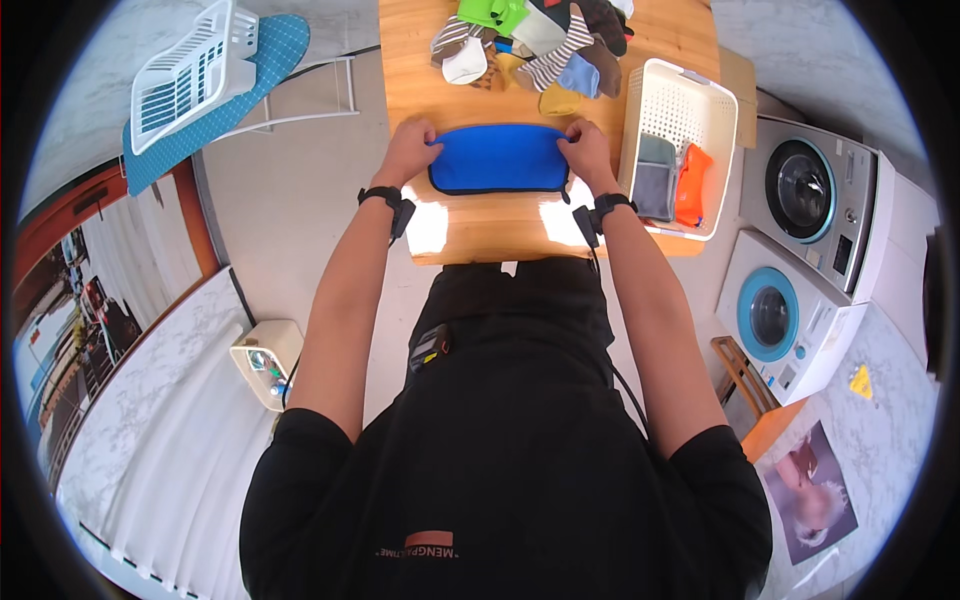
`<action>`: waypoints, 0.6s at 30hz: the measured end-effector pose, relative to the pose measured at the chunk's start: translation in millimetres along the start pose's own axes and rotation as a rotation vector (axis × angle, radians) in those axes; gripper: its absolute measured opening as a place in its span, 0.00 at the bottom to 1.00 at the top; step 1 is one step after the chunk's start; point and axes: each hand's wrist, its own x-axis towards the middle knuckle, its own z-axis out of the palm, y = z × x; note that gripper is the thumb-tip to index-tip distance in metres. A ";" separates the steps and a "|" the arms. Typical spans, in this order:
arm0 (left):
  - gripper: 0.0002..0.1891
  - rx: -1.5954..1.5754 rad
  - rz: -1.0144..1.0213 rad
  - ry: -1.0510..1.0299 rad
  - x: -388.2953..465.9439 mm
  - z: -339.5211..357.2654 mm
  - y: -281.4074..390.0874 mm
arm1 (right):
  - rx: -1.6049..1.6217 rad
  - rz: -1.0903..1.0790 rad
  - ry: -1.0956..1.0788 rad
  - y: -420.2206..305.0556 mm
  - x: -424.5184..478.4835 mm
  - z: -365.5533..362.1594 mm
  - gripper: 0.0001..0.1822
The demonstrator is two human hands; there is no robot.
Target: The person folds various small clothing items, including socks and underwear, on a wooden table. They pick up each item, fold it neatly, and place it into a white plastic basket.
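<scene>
A flat blue fabric piece with black edging (501, 159), apparently a pouch or folded bag, lies lengthwise across the wooden table (487, 229) in front of me. My left hand (412, 150) pinches its left end near the upper corner. At the opposite end, the fingers of my right hand (587, 152) grip the upper right corner. A short black tab hangs from its lower right corner. Just to the right of my right hand stands a cream plastic basket (721, 101) with perforated walls. Inside it are a folded grey fabric item (655, 180) and an orange one (694, 186).
Several loose socks (555, 67) are heaped at the table's far side. A white plastic basket (232, 71) rests on a teal ironing board (281, 45) at left. Two front-loading washing machines (799, 191) stand at right. A cream bin (281, 341) is on the floor.
</scene>
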 end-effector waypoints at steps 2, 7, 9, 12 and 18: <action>0.14 -0.336 -0.023 0.021 -3.2 7.4 -11.0 | 0.226 -0.001 0.013 9.8 -4.3 -0.9 0.16; 0.17 -0.613 -0.091 -0.037 -9.9 6.3 -13.3 | 0.777 0.182 -0.056 8.4 -19.4 -9.8 0.13; 0.16 -0.779 -0.135 -0.089 -10.9 1.6 -10.9 | 0.889 0.223 -0.108 12.3 -22.4 -13.3 0.13; 0.12 -1.037 -0.186 -0.080 -17.1 -2.3 -5.5 | 1.092 0.289 -0.121 17.4 -25.6 -14.1 0.11; 0.10 -1.176 -0.198 -0.014 -28.5 -16.1 13.8 | 1.139 0.298 0.005 -10.8 -35.5 -29.9 0.10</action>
